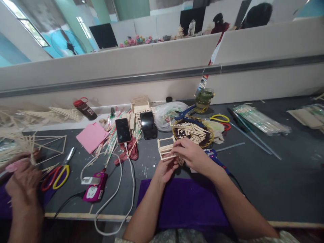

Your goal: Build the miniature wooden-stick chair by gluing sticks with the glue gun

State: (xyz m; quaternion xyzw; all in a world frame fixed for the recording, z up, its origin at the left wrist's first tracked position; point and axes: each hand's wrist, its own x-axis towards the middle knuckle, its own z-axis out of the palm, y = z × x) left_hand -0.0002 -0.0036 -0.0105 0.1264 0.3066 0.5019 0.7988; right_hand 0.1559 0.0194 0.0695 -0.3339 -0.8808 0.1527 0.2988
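One small stick frame (166, 147), held up in two hands above the near part of the desk (278, 192), just left of the basket. Left hand (167, 170): fingers closed on frame from below. Right hand (188, 153): fingers bent narrow, gripping its right end; exact fingertip contact partly hidden.

One yellow-rimmed basket (210, 139) just beyond right hand, full of short sticks, too many to count. One blue glue gun (213, 156) beside right wrist. Three clear rods (231, 146) to the right. One purple cloth (192, 202) under forearms.

Two scissors: one red-and-yellow pair (60, 172) lying left, another pair (219, 118) by the basket. One pair of blue pliers (186, 112), one plastic bag (165, 118), one green-lidded jar (204, 100) behind the basket. Two dark-screened devices: phone (123, 130) on a white cable, second device (148, 125) to its right. One pink power strip (95, 189), one pink paper stack (92, 136), one red-capped bottle (86, 109). One bagged stick pack (262, 118) right; more at right edge, count unclear.

Far left: co-worker's hand (25, 182), blurred, near one larger stick frame (50, 146).
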